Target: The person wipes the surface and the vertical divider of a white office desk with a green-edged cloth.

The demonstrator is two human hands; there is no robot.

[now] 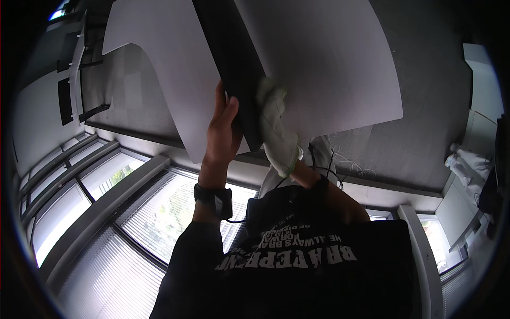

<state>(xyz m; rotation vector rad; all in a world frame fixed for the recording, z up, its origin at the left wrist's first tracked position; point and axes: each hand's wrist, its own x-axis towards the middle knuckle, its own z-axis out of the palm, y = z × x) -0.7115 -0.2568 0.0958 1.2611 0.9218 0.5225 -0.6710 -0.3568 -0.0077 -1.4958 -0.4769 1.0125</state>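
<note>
A long black panel (235,52) runs between two white desktop surfaces, one on the left (175,79) and a wider one on the right (330,71). My bare left hand (224,127) is closed around the panel's left side near its close end, thumb and fingers against it. On the panel's right side, a white cloth or glove with a green edge (279,131) covers my right hand (273,103). The fingers under it are hidden and blurred, so their grip does not show. Black bands are on both wrists.
Windows with blinds (159,211) line the wall behind the desk's close edge. Thin white cords and dark cables (338,159) hang by the right desktop's close edge. Another white table (75,79) stands at the far left. White bundled fabric (470,163) lies at the right.
</note>
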